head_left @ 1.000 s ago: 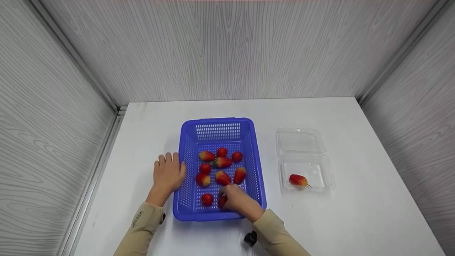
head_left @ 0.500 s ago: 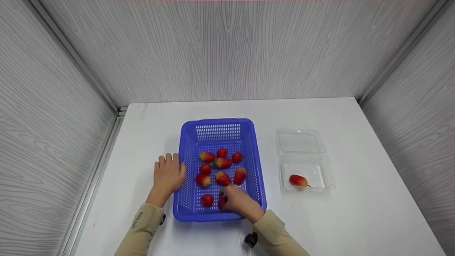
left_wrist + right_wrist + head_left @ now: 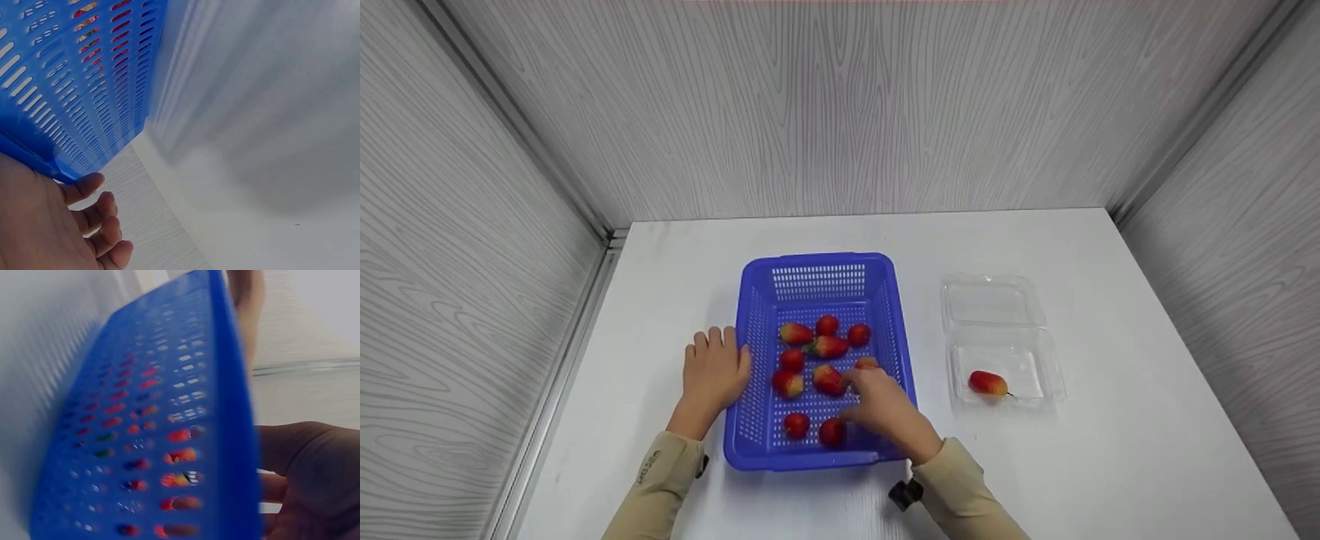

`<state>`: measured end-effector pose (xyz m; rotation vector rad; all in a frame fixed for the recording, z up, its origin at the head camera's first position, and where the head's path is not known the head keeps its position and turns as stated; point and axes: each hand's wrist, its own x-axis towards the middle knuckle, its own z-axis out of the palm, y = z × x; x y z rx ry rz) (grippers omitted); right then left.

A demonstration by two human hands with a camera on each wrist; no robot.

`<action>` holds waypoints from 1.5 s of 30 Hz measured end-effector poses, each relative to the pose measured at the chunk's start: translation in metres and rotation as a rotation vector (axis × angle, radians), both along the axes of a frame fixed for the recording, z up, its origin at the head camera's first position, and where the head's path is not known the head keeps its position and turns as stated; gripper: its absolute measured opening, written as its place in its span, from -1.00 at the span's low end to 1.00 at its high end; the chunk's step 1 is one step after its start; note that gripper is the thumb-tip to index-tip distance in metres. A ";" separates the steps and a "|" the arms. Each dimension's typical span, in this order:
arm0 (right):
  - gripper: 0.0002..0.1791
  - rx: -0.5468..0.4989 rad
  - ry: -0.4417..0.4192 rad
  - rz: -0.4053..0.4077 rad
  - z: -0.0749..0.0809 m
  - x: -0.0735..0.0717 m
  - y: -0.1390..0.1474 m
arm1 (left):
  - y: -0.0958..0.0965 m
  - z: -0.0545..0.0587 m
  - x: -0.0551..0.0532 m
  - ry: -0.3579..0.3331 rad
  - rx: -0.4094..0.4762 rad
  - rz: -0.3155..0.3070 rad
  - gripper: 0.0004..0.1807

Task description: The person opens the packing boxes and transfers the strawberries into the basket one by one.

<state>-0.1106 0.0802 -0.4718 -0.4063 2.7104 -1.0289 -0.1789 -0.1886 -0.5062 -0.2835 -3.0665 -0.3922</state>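
Observation:
A blue perforated plastic basket holds several small red fruits, some round and plain, some long with yellow ends. My left hand rests along the basket's left rim, fingers extended; in the left wrist view its thumb lies against the blue rim. My right hand reaches over the right wall into the basket, its thumb and fingers spread apart. Below its thumb lies a round red fruit. A red-and-yellow fruit sits at its fingertips, and another is partly hidden behind the hand.
To the right, a clear hinged plastic box lies open, with one red-and-yellow fruit in its near half. Grey wood-grain panels enclose the white table at the back and sides.
My right hand has let go of the round red fruit near the front and shifted up and right, its fingers spreading. The left hand stays at the rim.

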 end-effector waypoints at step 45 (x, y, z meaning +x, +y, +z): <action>-0.62 0.131 0.034 -0.569 -0.030 0.017 0.186 | 0.000 -0.002 0.000 -0.019 0.034 0.002 -0.57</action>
